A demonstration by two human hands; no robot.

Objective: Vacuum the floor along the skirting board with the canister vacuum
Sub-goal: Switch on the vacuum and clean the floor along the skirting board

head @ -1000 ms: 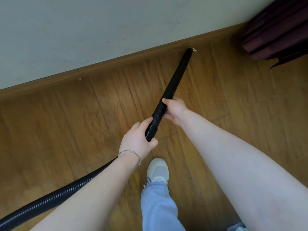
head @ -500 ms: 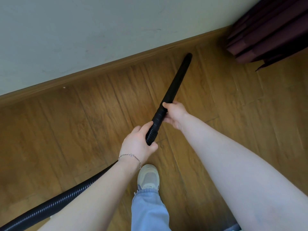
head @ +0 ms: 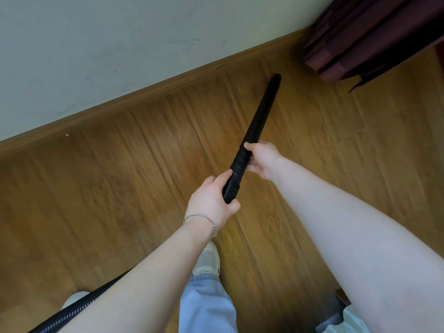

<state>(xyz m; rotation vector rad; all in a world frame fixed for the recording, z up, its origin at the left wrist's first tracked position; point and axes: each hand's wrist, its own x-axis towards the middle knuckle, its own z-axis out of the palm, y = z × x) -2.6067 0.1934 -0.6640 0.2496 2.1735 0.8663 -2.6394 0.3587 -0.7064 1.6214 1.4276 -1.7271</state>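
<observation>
Both hands on wand (head: 260,116), centre of frame: left hand (head: 211,203) wraps the ribbed cuff, right hand (head: 263,159) grips the tube just above. Tip points upper right, near the skirting (head: 144,92) but not touching it, short of the curtain (head: 374,37). Pale speck (head: 67,135) beside the skirting at left: that stretch judged not yet done. Mid-task.

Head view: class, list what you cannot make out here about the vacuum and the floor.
Canister: outside the head view; the ribbed black hose runs off the bottom left edge.
Mouth of the black plastic wand: faces away; floor contact unclear.
Pale speck by the brown wooden skirting board: too small to identify.
Dark maroon curtain: cut off by the top right edge.
</observation>
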